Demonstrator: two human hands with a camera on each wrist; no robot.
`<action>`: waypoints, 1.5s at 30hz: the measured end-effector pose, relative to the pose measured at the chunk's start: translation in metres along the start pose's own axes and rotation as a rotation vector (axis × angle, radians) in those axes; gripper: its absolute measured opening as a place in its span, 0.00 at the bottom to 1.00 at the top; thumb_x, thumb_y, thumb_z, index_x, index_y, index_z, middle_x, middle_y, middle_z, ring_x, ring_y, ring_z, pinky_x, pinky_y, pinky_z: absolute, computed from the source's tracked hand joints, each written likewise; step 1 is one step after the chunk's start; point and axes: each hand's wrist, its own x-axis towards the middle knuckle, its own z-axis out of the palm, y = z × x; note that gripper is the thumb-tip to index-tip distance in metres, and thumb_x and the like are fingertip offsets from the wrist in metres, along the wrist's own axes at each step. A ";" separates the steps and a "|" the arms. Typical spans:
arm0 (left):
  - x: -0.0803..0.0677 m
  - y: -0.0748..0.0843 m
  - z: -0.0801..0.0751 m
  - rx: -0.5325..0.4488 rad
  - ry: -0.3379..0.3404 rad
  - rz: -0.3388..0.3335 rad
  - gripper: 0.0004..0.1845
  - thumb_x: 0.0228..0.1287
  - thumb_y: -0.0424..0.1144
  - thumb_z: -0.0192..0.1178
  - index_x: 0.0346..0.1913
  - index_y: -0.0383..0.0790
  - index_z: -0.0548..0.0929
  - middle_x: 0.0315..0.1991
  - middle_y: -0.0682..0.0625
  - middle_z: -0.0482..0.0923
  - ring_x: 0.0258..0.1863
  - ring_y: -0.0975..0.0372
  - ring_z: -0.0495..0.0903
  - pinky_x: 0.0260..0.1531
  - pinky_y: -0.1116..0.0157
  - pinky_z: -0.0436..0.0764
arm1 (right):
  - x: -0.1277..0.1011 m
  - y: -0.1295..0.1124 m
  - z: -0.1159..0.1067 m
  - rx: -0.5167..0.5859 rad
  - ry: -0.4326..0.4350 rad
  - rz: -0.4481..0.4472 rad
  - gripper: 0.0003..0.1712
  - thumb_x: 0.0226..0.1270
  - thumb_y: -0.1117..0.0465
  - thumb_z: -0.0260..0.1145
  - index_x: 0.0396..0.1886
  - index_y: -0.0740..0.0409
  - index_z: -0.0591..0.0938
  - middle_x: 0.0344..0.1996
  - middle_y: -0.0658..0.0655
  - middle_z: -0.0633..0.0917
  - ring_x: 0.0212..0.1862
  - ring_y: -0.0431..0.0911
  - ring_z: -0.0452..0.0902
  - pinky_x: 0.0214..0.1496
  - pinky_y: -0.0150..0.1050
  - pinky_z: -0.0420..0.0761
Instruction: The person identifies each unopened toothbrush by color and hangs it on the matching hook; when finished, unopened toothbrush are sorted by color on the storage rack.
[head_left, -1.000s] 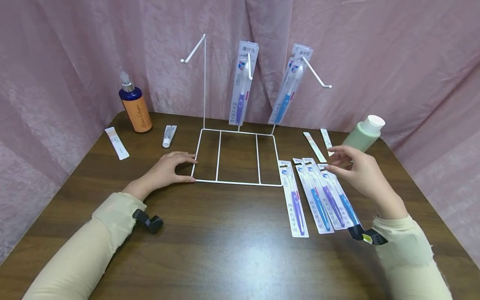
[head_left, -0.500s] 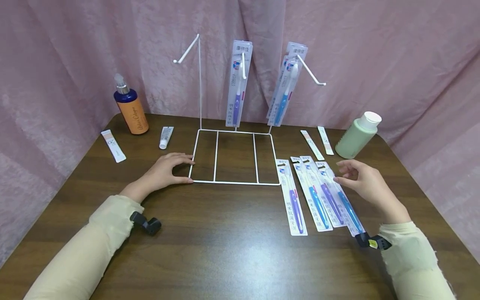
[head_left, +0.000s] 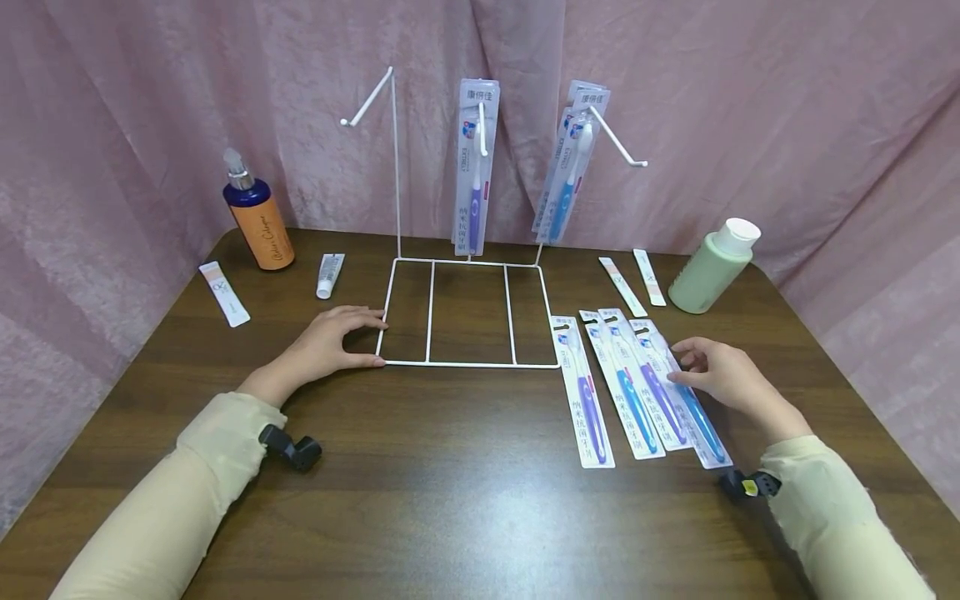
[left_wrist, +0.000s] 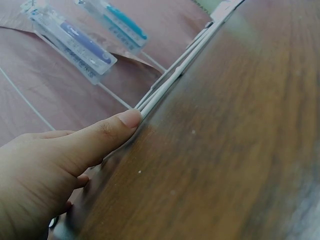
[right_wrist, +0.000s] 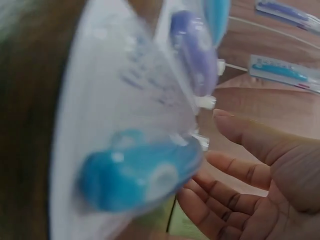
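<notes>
A white wire rack [head_left: 468, 364] stands mid-table; a purple toothbrush pack [head_left: 474, 167] and blue toothbrush packs [head_left: 564, 171] hang from its hooks. My left hand [head_left: 333, 340] lies flat on the table, its thumb [left_wrist: 107, 132] pressed against the front-left corner of the rack base [left_wrist: 170, 82]. Several toothbrush packs lie side by side to the right of the rack. My right hand [head_left: 716, 375] rests with relaxed fingers on the rightmost pack [head_left: 701, 425], which holds a blue toothbrush [right_wrist: 135, 165]. In the right wrist view the fingers [right_wrist: 235, 170] are spread loosely beside that pack.
An orange pump bottle [head_left: 258, 221], a small tube [head_left: 329, 273] and a white sachet [head_left: 223, 292] sit at the back left. A green bottle [head_left: 712, 267] and two sachets [head_left: 622, 286] are at the back right. Pink curtain surrounds the brown table [head_left: 450, 483].
My right hand has come down and toward me, from above the packs onto the rightmost one. The left hand has stayed at the rack's corner.
</notes>
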 end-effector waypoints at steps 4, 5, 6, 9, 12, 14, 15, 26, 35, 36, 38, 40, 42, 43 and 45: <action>0.000 0.000 0.000 0.003 0.010 0.003 0.31 0.50 0.52 0.72 0.57 0.43 0.80 0.67 0.45 0.72 0.68 0.45 0.64 0.67 0.39 0.55 | 0.004 0.002 0.003 -0.018 -0.052 0.015 0.31 0.58 0.53 0.71 0.56 0.68 0.76 0.37 0.62 0.81 0.37 0.49 0.74 0.35 0.37 0.71; 0.000 0.000 0.000 0.003 0.010 0.003 0.31 0.50 0.52 0.72 0.57 0.43 0.80 0.67 0.45 0.71 0.68 0.44 0.64 0.67 0.38 0.55 | 0.004 0.002 0.003 -0.022 -0.059 0.015 0.31 0.58 0.53 0.72 0.56 0.68 0.76 0.37 0.62 0.81 0.36 0.49 0.73 0.35 0.36 0.70; 0.000 0.000 0.000 0.002 0.010 0.002 0.31 0.50 0.52 0.72 0.57 0.43 0.80 0.67 0.44 0.71 0.68 0.44 0.64 0.67 0.38 0.55 | 0.005 0.002 0.003 -0.026 -0.064 0.014 0.31 0.57 0.54 0.72 0.56 0.68 0.76 0.36 0.61 0.81 0.36 0.49 0.73 0.35 0.36 0.70; 0.000 0.000 0.000 -0.005 0.004 -0.004 0.31 0.51 0.51 0.72 0.58 0.43 0.80 0.67 0.45 0.71 0.69 0.44 0.63 0.67 0.39 0.55 | 0.007 0.003 0.004 -0.042 -0.066 -0.003 0.30 0.57 0.55 0.72 0.56 0.69 0.77 0.35 0.60 0.80 0.35 0.47 0.72 0.35 0.36 0.69; 0.001 0.000 -0.001 -0.005 -0.003 -0.012 0.31 0.51 0.51 0.72 0.58 0.43 0.80 0.67 0.46 0.71 0.69 0.45 0.63 0.68 0.39 0.54 | 0.008 0.006 0.003 -0.047 -0.067 -0.018 0.29 0.58 0.57 0.71 0.56 0.69 0.77 0.35 0.60 0.80 0.35 0.47 0.72 0.35 0.36 0.69; 0.001 -0.001 0.000 -0.005 -0.008 -0.012 0.31 0.51 0.52 0.72 0.58 0.43 0.79 0.68 0.46 0.70 0.70 0.45 0.63 0.68 0.40 0.54 | 0.008 0.007 0.003 -0.046 -0.071 -0.020 0.29 0.58 0.58 0.71 0.56 0.70 0.77 0.36 0.60 0.81 0.36 0.48 0.73 0.36 0.36 0.69; 0.002 -0.001 0.000 -0.005 -0.009 -0.012 0.32 0.50 0.52 0.72 0.58 0.43 0.79 0.68 0.46 0.70 0.70 0.46 0.63 0.68 0.40 0.54 | 0.008 0.008 0.002 -0.046 -0.073 -0.020 0.29 0.58 0.58 0.71 0.56 0.70 0.77 0.36 0.61 0.81 0.36 0.48 0.73 0.36 0.36 0.70; 0.001 0.000 0.000 0.016 0.000 -0.006 0.32 0.50 0.52 0.72 0.58 0.43 0.80 0.67 0.45 0.71 0.69 0.45 0.63 0.67 0.39 0.55 | 0.010 0.013 0.003 -0.066 -0.066 -0.067 0.26 0.60 0.61 0.69 0.56 0.69 0.78 0.38 0.62 0.81 0.37 0.49 0.73 0.36 0.36 0.69; -0.001 0.000 -0.001 0.011 0.001 -0.002 0.31 0.50 0.51 0.72 0.58 0.42 0.80 0.67 0.45 0.71 0.69 0.45 0.64 0.67 0.39 0.55 | 0.012 0.009 0.004 -0.080 -0.055 -0.083 0.31 0.56 0.54 0.73 0.55 0.67 0.78 0.36 0.59 0.81 0.36 0.48 0.72 0.36 0.36 0.69; -0.001 0.000 0.000 0.011 0.004 0.000 0.31 0.51 0.51 0.72 0.58 0.42 0.80 0.67 0.45 0.71 0.68 0.44 0.64 0.67 0.39 0.56 | 0.012 0.008 0.004 -0.079 -0.057 -0.078 0.31 0.56 0.54 0.73 0.56 0.68 0.78 0.36 0.60 0.81 0.36 0.48 0.73 0.36 0.36 0.69; -0.001 0.000 0.000 0.014 0.006 -0.001 0.31 0.50 0.52 0.72 0.58 0.42 0.80 0.67 0.45 0.71 0.68 0.45 0.64 0.67 0.39 0.56 | 0.013 0.006 0.005 -0.076 -0.061 -0.062 0.32 0.55 0.55 0.73 0.56 0.68 0.77 0.36 0.60 0.81 0.36 0.48 0.73 0.36 0.37 0.70; -0.001 0.000 0.000 0.016 0.004 -0.005 0.32 0.50 0.52 0.72 0.58 0.43 0.80 0.67 0.45 0.71 0.69 0.45 0.64 0.67 0.39 0.56 | 0.013 0.004 0.006 -0.070 -0.068 -0.038 0.33 0.55 0.57 0.73 0.57 0.70 0.75 0.36 0.61 0.82 0.36 0.49 0.74 0.37 0.38 0.72; -0.001 0.000 0.000 0.021 0.002 -0.004 0.32 0.51 0.52 0.72 0.58 0.42 0.80 0.67 0.45 0.71 0.68 0.45 0.64 0.67 0.39 0.56 | 0.013 0.002 0.006 -0.059 -0.076 -0.007 0.33 0.56 0.57 0.72 0.58 0.71 0.74 0.36 0.62 0.82 0.36 0.49 0.75 0.38 0.40 0.74; -0.001 0.000 0.000 0.020 0.002 -0.004 0.32 0.50 0.52 0.72 0.58 0.42 0.80 0.67 0.45 0.71 0.69 0.45 0.64 0.67 0.39 0.56 | 0.013 0.002 0.006 -0.052 -0.083 0.012 0.34 0.56 0.57 0.72 0.58 0.72 0.73 0.36 0.63 0.82 0.36 0.50 0.76 0.38 0.42 0.75; 0.000 0.001 0.000 0.019 0.004 0.001 0.31 0.51 0.52 0.72 0.58 0.43 0.80 0.67 0.44 0.71 0.68 0.45 0.64 0.67 0.39 0.56 | 0.014 0.001 0.005 -0.036 -0.095 0.046 0.34 0.57 0.57 0.71 0.58 0.73 0.72 0.37 0.65 0.82 0.37 0.51 0.77 0.39 0.46 0.76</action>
